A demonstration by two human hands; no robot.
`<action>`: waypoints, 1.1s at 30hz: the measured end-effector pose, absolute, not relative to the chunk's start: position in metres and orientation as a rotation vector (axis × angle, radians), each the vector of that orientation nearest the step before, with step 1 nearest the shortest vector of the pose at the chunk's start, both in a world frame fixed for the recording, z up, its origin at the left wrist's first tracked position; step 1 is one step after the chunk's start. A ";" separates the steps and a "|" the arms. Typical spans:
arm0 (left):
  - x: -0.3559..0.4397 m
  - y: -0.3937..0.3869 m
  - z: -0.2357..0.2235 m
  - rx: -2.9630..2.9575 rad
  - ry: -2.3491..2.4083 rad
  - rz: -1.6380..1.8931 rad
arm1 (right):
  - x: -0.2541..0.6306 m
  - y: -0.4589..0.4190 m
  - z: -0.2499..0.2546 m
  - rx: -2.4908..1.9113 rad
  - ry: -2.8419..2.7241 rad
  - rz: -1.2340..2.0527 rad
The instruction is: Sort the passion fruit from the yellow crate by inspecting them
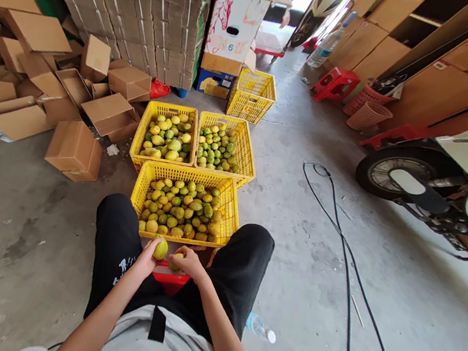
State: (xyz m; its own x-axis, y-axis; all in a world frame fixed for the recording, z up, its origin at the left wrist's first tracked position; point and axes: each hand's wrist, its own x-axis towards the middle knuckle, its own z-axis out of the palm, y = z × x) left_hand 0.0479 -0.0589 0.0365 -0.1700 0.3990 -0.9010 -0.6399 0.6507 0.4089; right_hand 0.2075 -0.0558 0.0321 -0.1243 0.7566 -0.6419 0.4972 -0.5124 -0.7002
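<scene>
My left hand [148, 256] is closed around a yellow-green, lemon-like fruit [161, 249], held just in front of the near crate. A short way to the right, my right hand [189, 262] grips a second such fruit [176, 261], partly hidden by the fingers. Between my knees stands a yellow plastic crate [140, 189] filled with similar green and yellow fruit [180, 208]. Behind it, side by side, are a left crate [139, 137] with larger fruit [169, 136] and a right crate [246, 155] with smaller, greener fruit [217, 148]. Below my hands is something red [172, 281].
Loose cardboard boxes [74, 149] are heaped at the left, below strapped cardboard stacks [123, 0]. Another yellow crate [252, 99] stands farther back. A black cable [342, 233] runs over the floor at right, near a motorbike [414, 173]. A plastic bottle [259, 326] lies by my right leg.
</scene>
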 end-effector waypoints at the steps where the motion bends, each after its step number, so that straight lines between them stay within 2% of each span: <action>1: 0.048 -0.059 0.037 -0.219 1.477 0.936 | 0.207 -0.052 0.036 -1.919 -1.599 1.648; 5: 0.049 -0.059 0.037 -0.234 1.469 0.950 | 0.210 -0.001 0.062 -1.904 -1.816 1.417; 6: 0.049 -0.060 0.037 -0.237 1.470 0.952 | 0.213 0.019 0.072 -1.895 -1.795 1.281; 9: 0.049 -0.062 0.037 -0.236 1.472 0.951 | 0.223 0.078 0.106 -1.643 -1.538 0.575; 11: 0.048 -0.062 0.036 -0.225 1.472 0.943 | 0.229 0.102 0.123 -1.481 -1.505 0.323; 13: 0.049 -0.062 0.035 -0.211 1.479 0.929 | 0.232 0.104 0.126 -1.419 -1.580 0.237; 16: 0.050 -0.060 0.036 -0.181 1.500 0.909 | 0.229 0.068 0.101 -1.474 -1.817 0.416; 21: 0.051 -0.066 0.040 -0.065 1.538 0.854 | 0.216 -0.011 0.034 -2.114 -2.288 1.184; 22: 0.051 -0.068 0.041 -0.041 1.556 0.839 | 0.214 -0.017 0.027 -2.185 -2.351 1.246; 27: 0.054 -0.045 0.044 0.093 1.655 0.846 | 0.208 -0.004 0.022 -2.061 -2.574 1.260; 33: 0.024 0.106 0.091 0.599 1.631 1.267 | 0.206 0.000 0.027 -1.961 -2.731 1.153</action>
